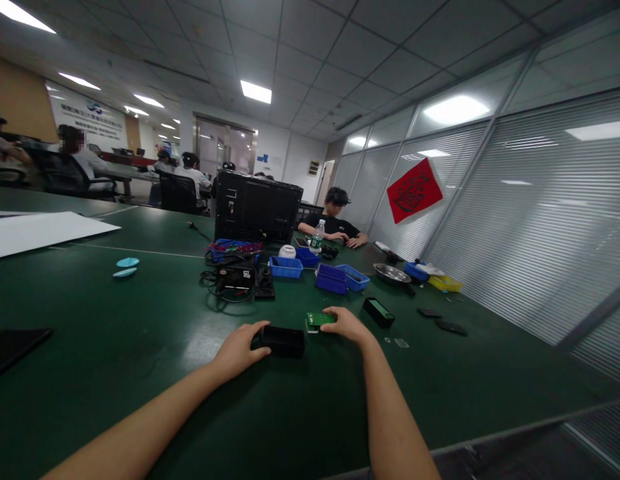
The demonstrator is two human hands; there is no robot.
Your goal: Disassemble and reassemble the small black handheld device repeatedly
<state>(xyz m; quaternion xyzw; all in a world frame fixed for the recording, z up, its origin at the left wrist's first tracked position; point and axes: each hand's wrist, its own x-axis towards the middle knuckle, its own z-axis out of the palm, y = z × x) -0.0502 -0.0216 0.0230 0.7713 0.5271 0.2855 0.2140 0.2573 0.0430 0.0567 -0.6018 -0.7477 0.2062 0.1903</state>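
My left hand [244, 348] grips the left end of a black plastic case [285, 342], thumb on the near side and fingers on the far side. The case rests on the green table, or just above it; I cannot tell which. Just to its right, my right hand [346, 323] pinches the right edge of a green circuit board [319, 319]. Something white shows beneath the board's left end. Board and case are apart by a small gap. Farther right lies another black case [379, 311] with a green board or panel showing in it.
Behind my hands stand a black power unit with tangled cables [235, 277], blue bins [286, 267] and a large black monitor-like box [257, 207]. A metal bowl [392, 273], a yellow tray [445, 284] and flat black pieces [451, 327] lie right. A person [335, 220] sits across the table.
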